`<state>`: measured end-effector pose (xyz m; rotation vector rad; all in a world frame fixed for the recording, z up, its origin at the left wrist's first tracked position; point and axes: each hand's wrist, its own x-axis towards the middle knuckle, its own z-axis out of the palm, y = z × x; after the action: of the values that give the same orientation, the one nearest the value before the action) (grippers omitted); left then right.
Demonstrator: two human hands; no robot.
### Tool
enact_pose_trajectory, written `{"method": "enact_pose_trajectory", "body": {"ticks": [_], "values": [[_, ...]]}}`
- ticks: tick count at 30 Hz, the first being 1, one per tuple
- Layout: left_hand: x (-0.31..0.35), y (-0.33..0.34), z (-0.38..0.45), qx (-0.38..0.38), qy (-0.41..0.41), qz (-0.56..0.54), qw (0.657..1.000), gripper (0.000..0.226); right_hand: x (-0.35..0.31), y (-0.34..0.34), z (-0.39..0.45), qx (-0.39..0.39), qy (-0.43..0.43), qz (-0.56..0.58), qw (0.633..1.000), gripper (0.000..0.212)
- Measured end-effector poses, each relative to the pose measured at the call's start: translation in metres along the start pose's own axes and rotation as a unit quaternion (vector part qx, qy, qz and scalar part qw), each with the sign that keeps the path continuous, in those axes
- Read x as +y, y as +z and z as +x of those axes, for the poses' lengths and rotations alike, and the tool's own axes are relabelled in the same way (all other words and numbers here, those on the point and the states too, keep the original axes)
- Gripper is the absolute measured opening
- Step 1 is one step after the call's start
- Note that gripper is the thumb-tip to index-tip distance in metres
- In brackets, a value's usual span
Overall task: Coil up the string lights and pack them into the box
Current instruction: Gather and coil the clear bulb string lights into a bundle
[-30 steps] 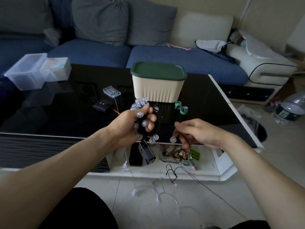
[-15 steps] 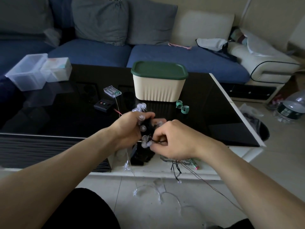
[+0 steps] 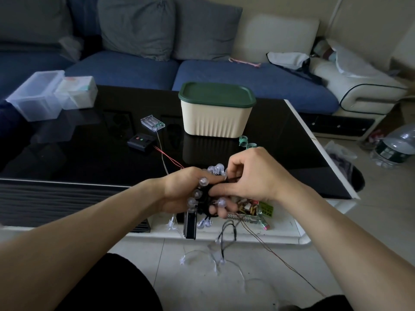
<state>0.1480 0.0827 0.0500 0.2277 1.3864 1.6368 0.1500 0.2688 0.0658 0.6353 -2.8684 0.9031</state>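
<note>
String lights (image 3: 203, 194) sit bundled in my left hand (image 3: 179, 191), just off the near edge of the black tabletop (image 3: 89, 158), above the table's white lower shelf (image 3: 287, 230). My left fingers curl round the coil of black wire and clear bulbs; my right hand (image 3: 251, 176) pinches a strand of the wire between thumb and forefinger, its other fingers curled, pressing the loop against the bundle.

The coil looks only part wound. A loose tail (image 3: 226, 234) hangs below my hands toward the floor, and a second, paler strand with star-shaped lights (image 3: 202, 257) lies tangled on the tiles beneath it. If I pull the next loop up fast, the tail may snag that strand or the clutter on the shelf.

My grip is crowded with bulbs, so a slip of the left thumb could let the loops spring apart. The cream box (image 3: 215, 117), near the tabletop's far edge, has its green lid (image 3: 216, 94) on; freeing a hand to lift it could cost me the coil.
</note>
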Motion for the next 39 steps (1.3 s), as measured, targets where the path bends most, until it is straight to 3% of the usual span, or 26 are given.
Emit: {"method": "enact_pose_trajectory", "body": {"ticks": [3, 8, 16, 20, 25, 27, 30, 35, 39], "values": [[0.001, -0.002, -0.002, -0.004, -0.008, 0.023, 1.000, 0.040, 0.009, 0.004, 0.002, -0.020, 0.049, 0.045, 0.998, 0.051], [-0.005, -0.002, 0.001, 0.011, 0.000, 0.050, 0.999, 0.039, 0.021, 0.006, 0.004, -0.127, 0.073, 0.162, 0.976, 0.049], [-0.001, -0.005, 0.003, 0.047, 0.055, 0.011, 0.997, 0.020, 0.042, -0.002, 0.000, -0.111, 0.116, 0.252, 0.954, 0.058], [-0.002, -0.004, 0.009, 0.088, 0.090, -0.020, 0.992, 0.019, 0.042, 0.002, 0.002, -0.115, 0.141, 0.363, 0.914, 0.070], [0.001, -0.007, 0.009, 0.118, 0.122, -0.044, 0.985, 0.029, 0.034, 0.002, 0.002, -0.155, 0.112, 0.425, 0.885, 0.031], [0.003, -0.010, 0.007, 0.135, 0.131, -0.068, 0.980, 0.028, 0.037, 0.000, 0.002, -0.142, 0.106, 0.455, 0.873, 0.039], [0.004, -0.013, 0.005, 0.172, 0.142, -0.100, 0.970, 0.026, 0.039, -0.004, 0.000, -0.120, 0.130, 0.511, 0.841, 0.024], [0.007, -0.023, 0.002, 0.235, 0.180, -0.164, 0.941, 0.028, 0.041, -0.008, 0.001, -0.093, 0.254, 0.409, 0.872, 0.028], [0.016, -0.029, -0.002, 0.234, 0.232, -0.260, 0.908, 0.033, 0.044, 0.002, 0.000, -0.079, 0.224, 0.290, 0.927, 0.017]]}}
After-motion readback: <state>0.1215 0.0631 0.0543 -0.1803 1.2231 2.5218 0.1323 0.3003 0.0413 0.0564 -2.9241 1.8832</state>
